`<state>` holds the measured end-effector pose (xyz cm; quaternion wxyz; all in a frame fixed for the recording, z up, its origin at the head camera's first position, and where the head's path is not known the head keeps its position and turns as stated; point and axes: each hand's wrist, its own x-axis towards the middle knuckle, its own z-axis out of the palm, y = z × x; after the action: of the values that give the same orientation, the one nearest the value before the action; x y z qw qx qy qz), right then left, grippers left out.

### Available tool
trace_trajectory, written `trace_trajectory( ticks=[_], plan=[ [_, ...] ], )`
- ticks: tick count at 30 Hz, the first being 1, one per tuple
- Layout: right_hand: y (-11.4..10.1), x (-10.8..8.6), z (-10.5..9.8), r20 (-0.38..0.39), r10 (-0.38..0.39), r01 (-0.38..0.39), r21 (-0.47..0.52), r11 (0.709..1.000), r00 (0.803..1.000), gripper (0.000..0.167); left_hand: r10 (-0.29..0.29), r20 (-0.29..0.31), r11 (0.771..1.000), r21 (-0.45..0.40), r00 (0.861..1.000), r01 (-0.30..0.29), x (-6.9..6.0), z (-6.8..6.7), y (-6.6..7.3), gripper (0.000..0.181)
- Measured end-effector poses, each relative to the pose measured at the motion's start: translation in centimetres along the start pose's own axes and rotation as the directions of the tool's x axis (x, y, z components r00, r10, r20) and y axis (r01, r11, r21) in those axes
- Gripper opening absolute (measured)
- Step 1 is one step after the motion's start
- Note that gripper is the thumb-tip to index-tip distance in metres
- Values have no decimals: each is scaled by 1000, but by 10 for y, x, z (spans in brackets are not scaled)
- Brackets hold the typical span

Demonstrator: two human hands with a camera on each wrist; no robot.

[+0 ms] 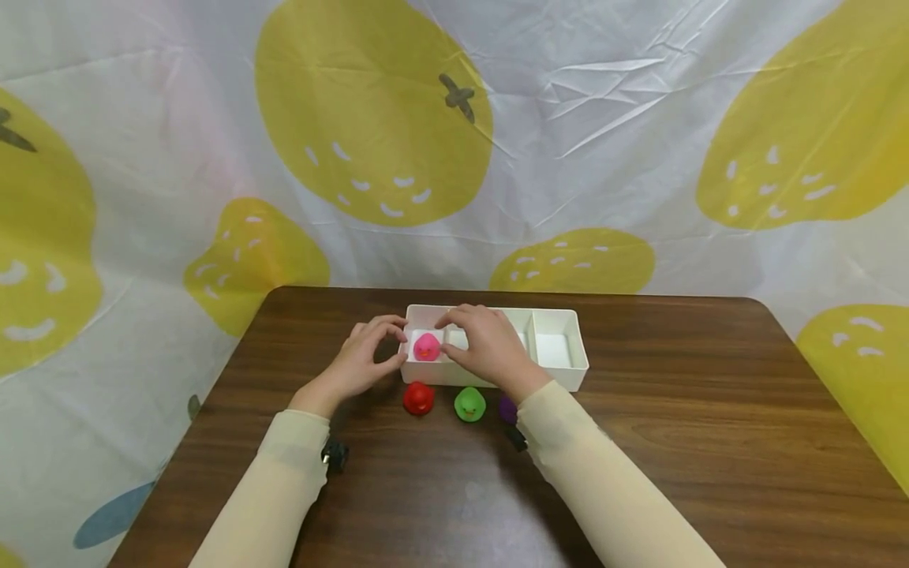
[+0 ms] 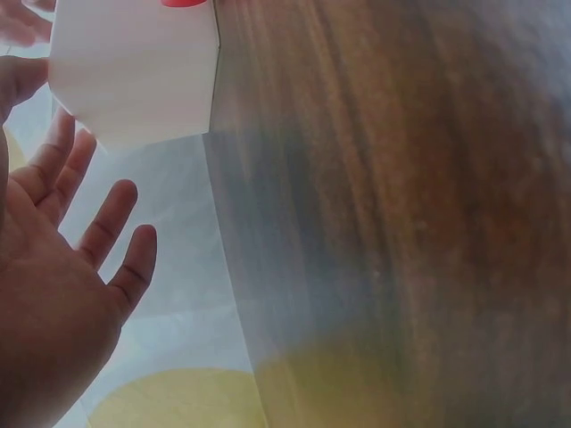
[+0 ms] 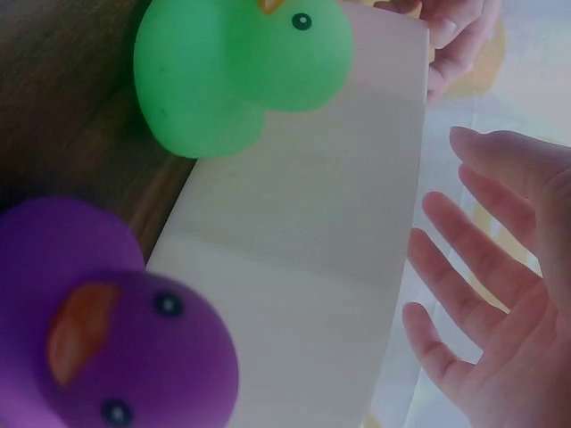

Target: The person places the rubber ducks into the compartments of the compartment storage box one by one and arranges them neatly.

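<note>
Pink duck (image 1: 427, 347): inside white tray (image 1: 454, 375), leftmost compartment. Left hand (image 1: 360, 360): at tray's left end, relaxed, gripping nothing. Right hand (image 1: 491, 344): over tray, likewise. Red duck (image 1: 418, 398), green duck (image 1: 470, 404), purple duck (image 1: 507, 409): before tray's front wall. Possible mishaps: purple duck knocked by low right sleeve (image 1: 604, 465); tray shoved by left hand.

Behind the wooden table (image 1: 710, 426) hangs white cloth (image 1: 596, 173) — yellow-patterned.

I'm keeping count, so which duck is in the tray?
The pink duck, inside the tray at its left end; the red duck, green duck and purple duck sit outside it.
</note>
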<state>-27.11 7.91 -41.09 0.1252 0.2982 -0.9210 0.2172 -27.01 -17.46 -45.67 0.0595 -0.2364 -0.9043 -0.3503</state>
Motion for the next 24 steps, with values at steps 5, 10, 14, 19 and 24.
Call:
trace_trajectory(
  ticks=[5, 10, 14, 19, 24],
  plan=[
    [1, -7, -3, 4, 2, -2, 4, 1000, 1000, 25, -2, 2, 1000, -2, 1000, 2, -1, 2, -1, 20],
    [3, -14, -7, 11, 15, -15, 2, 1000, 1000, 27, 6, 2, 1000, -12, 1000, -6, 0, 1, 1, 20],
    [3, -19, -10, 11, 25, -25, -6, 1000, 1000, 27, 11, 0, 1000, -8, 1000, -11, 0, 0, 2, 21],
    [3, -23, -13, 4, 16, -16, -31, 999, 1000, 26, 11, 3, 1000, -5, 1000, -11, -1, 0, 2, 21],
    [4, -30, -15, -3, -2, 2, -67, 998, 1000, 25, 12, 4, 1000, 6, 1000, -12, 0, -1, 3, 21]
  ],
)
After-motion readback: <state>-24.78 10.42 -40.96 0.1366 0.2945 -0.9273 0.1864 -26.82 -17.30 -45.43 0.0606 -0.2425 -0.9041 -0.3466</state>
